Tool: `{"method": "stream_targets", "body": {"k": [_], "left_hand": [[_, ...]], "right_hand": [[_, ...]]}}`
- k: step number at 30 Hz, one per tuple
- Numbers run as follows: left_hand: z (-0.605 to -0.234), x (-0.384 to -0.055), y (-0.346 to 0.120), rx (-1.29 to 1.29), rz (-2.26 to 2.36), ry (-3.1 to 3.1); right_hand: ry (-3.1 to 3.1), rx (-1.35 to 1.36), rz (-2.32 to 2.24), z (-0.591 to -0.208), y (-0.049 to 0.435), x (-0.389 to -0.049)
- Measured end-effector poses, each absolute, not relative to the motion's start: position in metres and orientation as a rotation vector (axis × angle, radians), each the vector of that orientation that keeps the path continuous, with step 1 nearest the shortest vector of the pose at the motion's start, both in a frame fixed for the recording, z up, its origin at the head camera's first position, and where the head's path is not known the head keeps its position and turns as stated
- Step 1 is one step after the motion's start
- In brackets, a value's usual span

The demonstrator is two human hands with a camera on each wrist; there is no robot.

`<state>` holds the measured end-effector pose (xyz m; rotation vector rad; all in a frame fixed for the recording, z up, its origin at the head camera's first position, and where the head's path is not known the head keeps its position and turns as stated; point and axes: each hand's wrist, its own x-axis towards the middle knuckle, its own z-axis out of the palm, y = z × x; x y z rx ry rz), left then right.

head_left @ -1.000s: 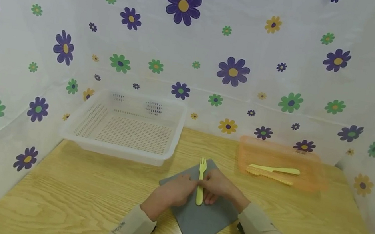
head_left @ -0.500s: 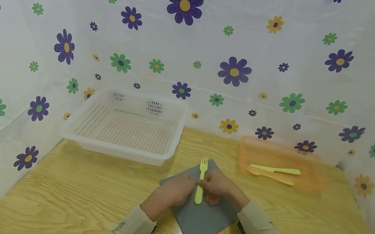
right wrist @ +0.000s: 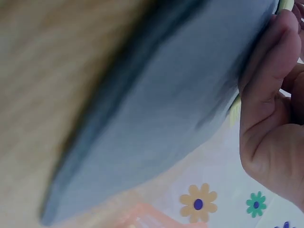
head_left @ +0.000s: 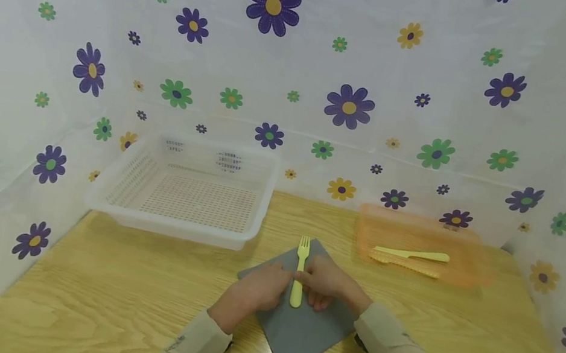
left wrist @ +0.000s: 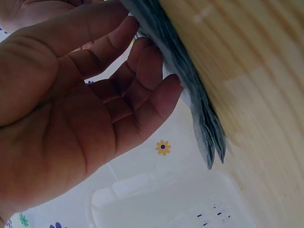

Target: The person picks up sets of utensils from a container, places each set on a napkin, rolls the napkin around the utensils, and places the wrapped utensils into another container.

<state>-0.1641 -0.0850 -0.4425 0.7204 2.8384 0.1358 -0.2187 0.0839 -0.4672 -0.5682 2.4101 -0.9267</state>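
A pale yellow fork (head_left: pixel 296 294) lies tines away from me on a folded grey napkin (head_left: pixel 293 343), which is set cornerwise on the table. My right hand (head_left: pixel 325 280) pinches the fork near the middle of its handle. From the other side, my left hand (head_left: pixel 263 286) reaches to the same spot, its fingertips against the fork's left edge or just beside it. In the left wrist view, its loosely bent fingers (left wrist: pixel 147 104) touch the napkin; what its thumb tip meets is hidden. The right wrist view has the napkin large, with the fork mostly behind my hand.
At the back left stands a white perforated basket (head_left: pixel 246 241). An orange translucent tray (head_left: pixel 473 260) at the back right holds a yellow knife (head_left: pixel 430 256) and another yellow utensil (head_left: pixel 407 267). Flower-printed sheeting (head_left: pixel 310 71) encloses the wooden table (head_left: pixel 132 300) at the back and sides.
The fork has turned slightly on the napkin, its handle end swinging a little left. Both hands stay nearly in place; the head view has shifted slightly.
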Motion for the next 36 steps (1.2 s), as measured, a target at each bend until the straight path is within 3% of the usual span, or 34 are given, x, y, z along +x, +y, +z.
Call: {"method": "stream_targets", "body": {"k": [15,36], "left_hand": [[-0.444,-0.165,-0.085,0.740,0.123,2.861],[-0.445,-0.167,-0.086,0.747,0.165,2.848]], "right_hand": [[2.622,-0.548,-0.524,-0.458,0.065,-0.210],[2.656,-0.527,-0.426,-0.456,0.062,-0.204]]}}
